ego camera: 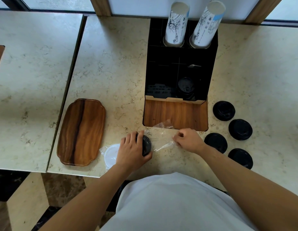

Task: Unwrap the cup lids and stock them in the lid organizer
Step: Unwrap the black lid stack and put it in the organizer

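My left hand [132, 151] grips a stack of black cup lids [146, 145] lying on its side near the counter's front edge. Clear plastic wrap [159, 139] stretches from that stack to my right hand [189, 140], which pinches the wrap's loose end. The black lid organizer [209, 67] with a wooden front stands just beyond, and one front compartment holds black lids [185, 86]. Several unwrapped black lid stacks [224, 110] sit on the counter to the right. A wrapped pack of white lids [110, 154] lies just left of my left hand.
Two tall sleeves of paper cups [176, 24] stand in the organizer's back slots. A wooden tray [81, 132] lies on the counter at the left. The counter's front edge runs close to my body, and a seam separates a second table on the left.
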`<state>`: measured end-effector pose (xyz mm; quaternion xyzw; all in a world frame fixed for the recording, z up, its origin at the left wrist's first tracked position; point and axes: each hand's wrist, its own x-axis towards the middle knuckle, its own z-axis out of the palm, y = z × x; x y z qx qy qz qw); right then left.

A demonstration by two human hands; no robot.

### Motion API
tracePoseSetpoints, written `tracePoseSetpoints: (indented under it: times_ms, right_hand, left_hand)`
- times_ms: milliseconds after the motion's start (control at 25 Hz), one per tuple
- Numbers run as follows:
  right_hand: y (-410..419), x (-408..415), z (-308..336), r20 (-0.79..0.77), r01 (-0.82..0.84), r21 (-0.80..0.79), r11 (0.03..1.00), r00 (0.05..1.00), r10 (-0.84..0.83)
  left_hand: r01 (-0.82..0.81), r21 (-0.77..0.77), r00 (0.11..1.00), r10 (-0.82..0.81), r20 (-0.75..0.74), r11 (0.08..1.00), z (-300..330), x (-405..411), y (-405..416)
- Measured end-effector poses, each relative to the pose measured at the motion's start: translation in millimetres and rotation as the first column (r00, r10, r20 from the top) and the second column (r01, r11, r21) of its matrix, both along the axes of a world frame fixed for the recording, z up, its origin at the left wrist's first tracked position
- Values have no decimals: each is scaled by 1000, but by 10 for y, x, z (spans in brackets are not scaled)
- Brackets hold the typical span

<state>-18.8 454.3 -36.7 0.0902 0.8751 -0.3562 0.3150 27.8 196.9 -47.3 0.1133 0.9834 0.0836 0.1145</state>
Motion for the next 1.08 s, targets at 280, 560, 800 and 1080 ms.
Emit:
tracePoseSetpoints:
  times_ms: [280, 560, 800, 1080]
  right_hand:
    - [262, -63, 41, 51, 11, -2, 1000, 999, -11]
    - [-52, -133, 110, -216, 158, -100, 982, 960, -176]
    - [-384, -245, 57, 230, 333, -180, 925, 929, -290]
    - [-381, -367, 126, 478, 528, -299, 795, 804, -354]
  left_hand:
    - [3, 19, 1000, -3, 0, 1000, 4, 4, -8]
    - [4, 29, 1000, -4, 13, 1000, 24, 12, -15]
    - [-16, 113, 996, 6, 86, 993, 88, -14, -68]
    - [-17, -20, 1000, 17, -2, 1000, 57, 104, -273]
